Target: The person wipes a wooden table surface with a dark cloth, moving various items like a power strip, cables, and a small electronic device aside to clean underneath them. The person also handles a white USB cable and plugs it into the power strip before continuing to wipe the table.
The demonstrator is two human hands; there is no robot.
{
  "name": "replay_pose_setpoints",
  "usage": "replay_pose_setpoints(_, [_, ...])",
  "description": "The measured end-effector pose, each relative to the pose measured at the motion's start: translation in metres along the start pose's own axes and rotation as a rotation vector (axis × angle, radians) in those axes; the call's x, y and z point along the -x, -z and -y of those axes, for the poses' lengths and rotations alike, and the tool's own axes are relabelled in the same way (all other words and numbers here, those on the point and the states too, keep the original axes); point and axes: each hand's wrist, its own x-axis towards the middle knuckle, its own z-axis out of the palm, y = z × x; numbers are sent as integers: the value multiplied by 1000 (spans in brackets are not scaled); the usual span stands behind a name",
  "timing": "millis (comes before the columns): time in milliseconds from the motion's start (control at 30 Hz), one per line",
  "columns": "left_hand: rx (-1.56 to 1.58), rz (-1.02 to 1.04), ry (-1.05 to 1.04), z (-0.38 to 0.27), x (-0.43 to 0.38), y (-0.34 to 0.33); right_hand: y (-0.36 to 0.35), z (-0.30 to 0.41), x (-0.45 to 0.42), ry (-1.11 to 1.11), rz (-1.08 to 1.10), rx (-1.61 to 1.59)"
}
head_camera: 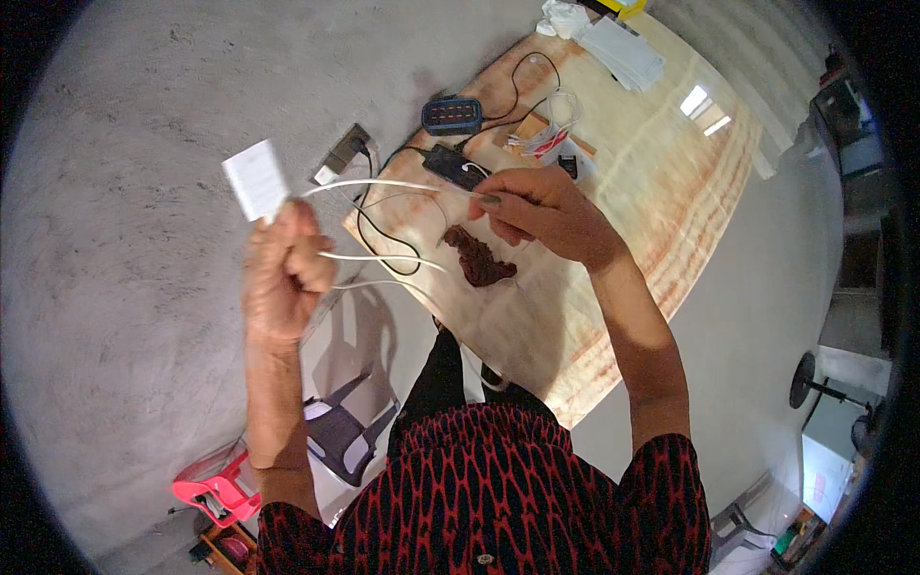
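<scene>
A white cable (381, 185) stretches between my two hands above the edge of the marble-patterned table (647, 187). My left hand (287, 277), blurred, is closed around part of the cable. From its top sticks a white square piece (256, 180), too blurred to tell whether it is a card or a plug. Pinched between the thumb and fingers of my right hand (543, 214) is the cable's other stretch. Loose lengths of white cable hang from my left hand toward the table edge. Below my right hand, a dark brown lumpy object (478, 259) lies on the table.
A black device (456, 167), a blue-edged black box (451, 116), coiled white cables (564, 115) and papers (622, 52) lie on the table. A power strip (341, 154) with a black cord is by the wall. A chair (352, 431) and a red plastic item (219, 492) stand lower left.
</scene>
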Motion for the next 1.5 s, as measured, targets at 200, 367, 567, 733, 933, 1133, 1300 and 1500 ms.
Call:
replay_pose_setpoints(200, [-172,-263,-46,-24,14,53,12,-37,35,-12,33,-105])
replay_pose_setpoints(367, [-377,-364,-20,-19,30,64,-3,-51,46,-169,131,-76])
replay_pose_setpoints(567, [-563,-453,72,16,52,62,-51,-123,93,-222,76,-56])
replay_pose_setpoints(733, [-551,-362,223,27,74,39,-80,-157,119,-238,5,404])
replay_pose_setpoints(933, [-738,-71,285,33,87,22,-54,-140,108,-67,-526,180])
replay_pose_setpoints(1133, [-679,81,469,66,96,-10,-93,-81,75,286,-139,364])
replay_pose_setpoints(1300, [-308,35,444,92,92,-24,-121,-91,68,-108,266,-185])
replay_pose_setpoints(1500, [-41,-260,277,113,78,-5,-140,-134,68,-449,410,-334])
